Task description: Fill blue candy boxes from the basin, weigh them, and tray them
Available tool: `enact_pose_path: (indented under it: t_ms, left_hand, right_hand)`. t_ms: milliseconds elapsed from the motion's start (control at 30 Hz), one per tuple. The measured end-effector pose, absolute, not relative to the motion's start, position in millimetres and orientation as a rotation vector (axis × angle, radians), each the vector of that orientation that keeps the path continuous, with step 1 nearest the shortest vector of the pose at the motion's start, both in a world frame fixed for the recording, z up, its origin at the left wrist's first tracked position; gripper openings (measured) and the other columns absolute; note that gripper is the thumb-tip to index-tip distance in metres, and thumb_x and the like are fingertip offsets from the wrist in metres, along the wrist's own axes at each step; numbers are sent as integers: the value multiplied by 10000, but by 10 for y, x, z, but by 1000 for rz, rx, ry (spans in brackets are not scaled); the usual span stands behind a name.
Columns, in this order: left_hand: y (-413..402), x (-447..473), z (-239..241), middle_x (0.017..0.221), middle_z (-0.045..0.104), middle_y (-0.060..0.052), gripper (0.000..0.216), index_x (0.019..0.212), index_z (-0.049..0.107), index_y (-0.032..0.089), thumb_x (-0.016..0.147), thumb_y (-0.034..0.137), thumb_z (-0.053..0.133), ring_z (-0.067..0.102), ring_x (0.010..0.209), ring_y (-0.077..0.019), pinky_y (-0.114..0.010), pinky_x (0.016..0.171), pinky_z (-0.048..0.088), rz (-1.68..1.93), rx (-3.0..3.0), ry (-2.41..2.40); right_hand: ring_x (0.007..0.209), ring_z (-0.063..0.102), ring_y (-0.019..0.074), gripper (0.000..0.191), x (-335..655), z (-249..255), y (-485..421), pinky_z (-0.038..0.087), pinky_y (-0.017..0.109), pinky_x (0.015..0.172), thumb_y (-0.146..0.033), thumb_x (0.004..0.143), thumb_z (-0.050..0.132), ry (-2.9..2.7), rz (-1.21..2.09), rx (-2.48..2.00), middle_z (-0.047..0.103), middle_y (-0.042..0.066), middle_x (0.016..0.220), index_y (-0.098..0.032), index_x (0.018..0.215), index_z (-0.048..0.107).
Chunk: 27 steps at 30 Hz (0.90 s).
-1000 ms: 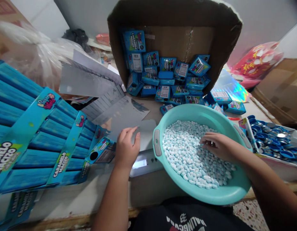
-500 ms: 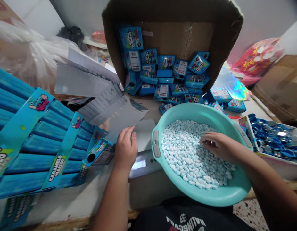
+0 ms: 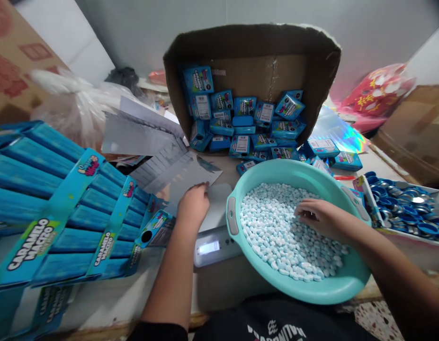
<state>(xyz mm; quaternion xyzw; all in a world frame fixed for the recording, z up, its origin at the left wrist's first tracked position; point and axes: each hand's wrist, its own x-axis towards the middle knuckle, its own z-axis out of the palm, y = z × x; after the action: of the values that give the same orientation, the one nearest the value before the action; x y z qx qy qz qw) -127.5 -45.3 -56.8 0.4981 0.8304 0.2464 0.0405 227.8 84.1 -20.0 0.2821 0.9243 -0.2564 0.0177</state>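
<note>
My right hand (image 3: 320, 217) reaches into a turquoise plastic basin (image 3: 297, 291) full of small pale blue and white candies (image 3: 276, 227). Its fingers are curled, with the tips closed on candies at the surface. My left hand (image 3: 195, 203) is left of the basin, above the far left side of a digital scale (image 3: 219, 246) with a lit display. Its fingers point forward and to the right, loosely extended, and nothing shows in them. Beside that wrist lies a blue printed box (image 3: 156, 228) with a round dark hole.
A tilted display of blue boxes (image 3: 73, 208) fills the left. Behind the basin an open carton (image 3: 293, 71) holds several small blue packs (image 3: 244, 106). Blue-and-silver lids (image 3: 407, 203) fill a tray at right. Glossy sheets (image 3: 141, 128) lie behind my left hand.
The view has tilted and shifted slightly. My left hand has moved a little farther forward past the scale, its fingers now pointing more to the right. My right hand stays among the candies.
</note>
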Motion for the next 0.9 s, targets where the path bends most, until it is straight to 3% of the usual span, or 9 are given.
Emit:
enact_pose_path:
  t_ms: [133, 300, 567, 733, 900]
  left_hand:
    - [-436, -1336, -572, 907, 779, -141, 273, 900, 794, 251, 808, 208, 540, 723, 855, -317, -417, 785, 541, 697, 1485, 2588]
    - [-601, -1302, -574, 831, 778, -130, 267, 799, 789, 239, 764, 165, 535, 727, 820, -304, -407, 774, 541, 816, 1415, 2622]
    - [-761, -1362, -604, 886, 788, -78, 195, 890, 774, 211, 797, 226, 603, 743, 816, -232, -368, 814, 603, 1193, 1376, 2413]
    - [-806, -1444, -575, 1139, 740, -159, 391, 1235, 658, 129, 871, 209, 543, 737, 982, -229, -385, 861, 621, 1418, 1317, 2356]
    - [-886, -1382, -435, 1184, 720, -146, 358, 1282, 627, 146, 956, 232, 505, 717, 1057, -208, -358, 893, 617, 1623, 1381, 2350]
  right_hand:
    - [734, 574, 194, 133, 2252, -163, 807, 457, 321, 698, -168, 894, 548, 2937, -767, 873, 641, 67, 806, -179, 798, 640]
    - [772, 599, 177, 211, 2035, 110, 773, 479, 313, 726, -209, 972, 507, 3103, -863, 721, 658, 66, 862, -182, 837, 667]
    - [825, 607, 168, 139, 740, 638, 712, 467, 289, 756, -158, 926, 580, 3222, -864, 306, 680, 70, 915, -167, 898, 716]
    - [731, 612, 169, 150, -158, 447, 696, 449, 265, 704, -63, 760, 675, 2988, -786, 101, 704, 5, 770, -185, 815, 741]
    - [705, 606, 119, 156, -567, 160, 665, 404, 185, 678, -111, 786, 667, 2884, -742, 165, 730, -20, 774, -136, 904, 765]
